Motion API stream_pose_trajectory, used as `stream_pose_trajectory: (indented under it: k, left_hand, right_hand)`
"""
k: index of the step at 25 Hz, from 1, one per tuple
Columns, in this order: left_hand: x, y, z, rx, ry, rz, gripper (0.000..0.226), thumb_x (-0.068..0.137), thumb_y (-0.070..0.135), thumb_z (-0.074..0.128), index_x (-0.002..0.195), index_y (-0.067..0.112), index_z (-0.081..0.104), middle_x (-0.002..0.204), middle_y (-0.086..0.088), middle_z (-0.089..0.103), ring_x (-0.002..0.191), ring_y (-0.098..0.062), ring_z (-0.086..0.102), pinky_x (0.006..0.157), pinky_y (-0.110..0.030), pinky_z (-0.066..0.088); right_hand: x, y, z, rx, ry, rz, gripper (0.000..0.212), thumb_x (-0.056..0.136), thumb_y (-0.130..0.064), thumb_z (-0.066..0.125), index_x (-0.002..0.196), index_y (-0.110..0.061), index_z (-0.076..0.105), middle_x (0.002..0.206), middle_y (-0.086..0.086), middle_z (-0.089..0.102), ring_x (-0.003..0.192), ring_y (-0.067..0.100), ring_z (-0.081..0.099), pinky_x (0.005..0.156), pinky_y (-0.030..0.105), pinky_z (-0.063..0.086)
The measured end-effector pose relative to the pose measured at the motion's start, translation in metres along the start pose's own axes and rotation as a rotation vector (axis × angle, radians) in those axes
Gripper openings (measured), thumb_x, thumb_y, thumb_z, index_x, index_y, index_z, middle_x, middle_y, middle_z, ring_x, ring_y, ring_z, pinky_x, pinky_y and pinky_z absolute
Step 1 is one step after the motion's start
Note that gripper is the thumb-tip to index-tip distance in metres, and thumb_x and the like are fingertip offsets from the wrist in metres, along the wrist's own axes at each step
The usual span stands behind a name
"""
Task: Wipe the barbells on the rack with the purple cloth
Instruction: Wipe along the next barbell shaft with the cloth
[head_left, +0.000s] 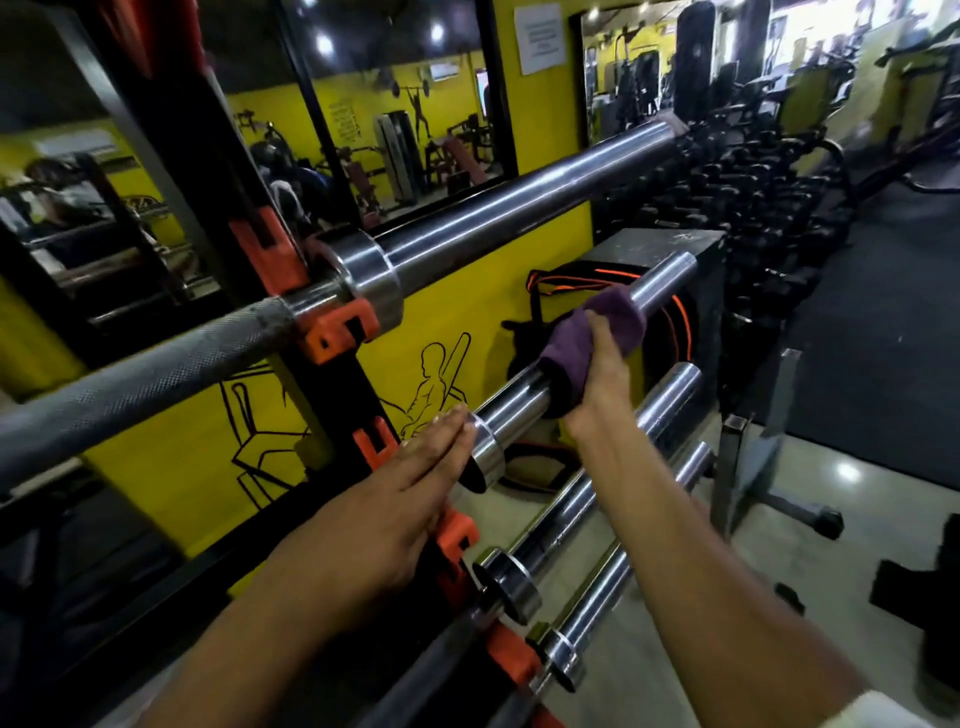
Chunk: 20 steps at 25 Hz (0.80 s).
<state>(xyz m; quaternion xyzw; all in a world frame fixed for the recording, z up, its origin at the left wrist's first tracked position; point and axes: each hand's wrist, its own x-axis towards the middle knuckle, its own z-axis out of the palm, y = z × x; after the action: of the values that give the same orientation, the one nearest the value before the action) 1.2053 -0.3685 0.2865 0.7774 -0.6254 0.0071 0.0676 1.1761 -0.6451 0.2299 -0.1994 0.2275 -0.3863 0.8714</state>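
cloth (597, 338): I see purple, plain, wrapped on the silver sleeve of the second barbell (511, 410) down the rack.
top barbell (498, 218): I read polished silver on the sleeve; left of the rack its grip is dull grey with a fine crosshatch.
rack (332, 384): black upright with orange hooks.
wall (457, 312): behind the rack, yellow with black line drawings.
bag (571, 283): behind the rack, black with orange stripes.

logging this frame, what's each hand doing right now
Left hand: open, straight fingers resting against the collar of the second barbell.
Right hand: gripping the purple cloth wrapped round that barbell's sleeve.
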Motion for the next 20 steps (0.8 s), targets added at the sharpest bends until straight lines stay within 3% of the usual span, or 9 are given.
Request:
stream_pose_trajectory:
  k: [2,6,8,11,13,16,18,20]
  left_hand:
    - [0.001,0.001,0.000,0.000,0.014,0.018,0.071,0.107,0.017,0.036,0.154,0.041,-0.012,0.157,0.030,-0.028,0.146,0.008,-0.020,0.125,-0.030,0.007]
    - [-0.002,0.006,-0.004,0.001,0.032,0.022,0.076,0.106,0.013,0.037,0.152,0.044,-0.014,0.155,0.033,-0.030,0.144,0.011,-0.020,0.124,-0.026,0.010]
    - [-0.015,0.003,-0.002,0.025,0.007,-0.024,0.076,0.105,0.013,0.035,0.151,0.047,-0.016,0.154,0.035,-0.029,0.146,0.009,-0.017,0.124,-0.026,0.013]
    - [-0.040,-0.008,0.003,0.105,0.092,-0.016,0.086,0.095,0.006,0.049,0.159,0.038,0.002,0.166,0.018,0.000,0.152,-0.010,0.013,0.114,-0.045,0.039]
    - [-0.049,-0.012,0.008,0.166,0.140,-0.020,0.091,0.081,-0.003,0.063,0.158,0.026,0.023,0.165,0.007,0.021,0.150,-0.009,0.021,0.107,-0.045,0.043]
    - [-0.050,-0.003,0.003,0.215,0.162,-0.073,0.074,0.083,0.007,0.045,0.154,0.024,0.034,0.160,0.006,0.031,0.148,0.006,-0.001,0.110,-0.021,0.026]
    - [-0.051,-0.004,0.005,0.217,0.159,-0.084,0.070,0.085,0.014,0.031,0.154,0.026,0.033,0.160,0.009,0.031,0.148,0.003,0.005,0.109,-0.025,0.030]
    - [-0.051,-0.005,0.006,0.211,0.185,-0.075,0.067,0.089,0.012,0.036,0.154,0.027,0.032,0.160,0.010,0.030,0.146,-0.002,0.016,0.108,-0.037,0.034]
  right_hand:
    - [-0.018,0.016,-0.001,-0.059,-0.011,0.016,0.043,0.082,-0.042,0.078,0.111,-0.012,0.069,0.085,0.004,0.075,0.067,0.023,0.070,0.077,0.043,0.058]
    - [-0.009,-0.013,0.002,-0.035,0.007,-0.059,0.045,0.083,-0.042,0.077,0.116,-0.013,0.066,0.088,0.004,0.075,0.063,0.019,0.071,0.058,0.032,0.059]
    - [-0.016,-0.010,0.005,-0.034,0.044,-0.081,0.041,0.084,-0.045,0.075,0.111,-0.015,0.067,0.093,0.005,0.075,0.067,0.020,0.072,0.063,0.035,0.061]
    - [-0.049,0.039,0.011,-0.030,0.037,-0.019,0.051,0.080,-0.047,0.079,0.116,-0.013,0.068,0.106,0.009,0.076,0.086,0.028,0.073,0.085,0.051,0.060]
    - [-0.069,0.068,0.015,-0.031,0.056,0.013,0.054,0.079,-0.048,0.079,0.118,-0.012,0.068,0.101,0.008,0.077,0.088,0.029,0.073,0.087,0.052,0.059]
    - [-0.072,0.065,0.014,-0.062,0.010,0.013,0.052,0.080,-0.047,0.078,0.118,-0.013,0.066,0.099,0.006,0.077,0.087,0.028,0.073,0.082,0.047,0.060]
    - [-0.053,0.043,0.009,0.013,-0.019,-0.060,0.053,0.084,-0.043,0.076,0.123,-0.010,0.062,0.099,0.008,0.074,0.080,0.025,0.071,0.072,0.037,0.060]
    - [-0.038,0.028,0.007,0.087,0.004,-0.142,0.057,0.090,-0.043,0.070,0.132,-0.007,0.055,0.091,0.003,0.070,0.068,0.016,0.067,0.058,0.026,0.056]
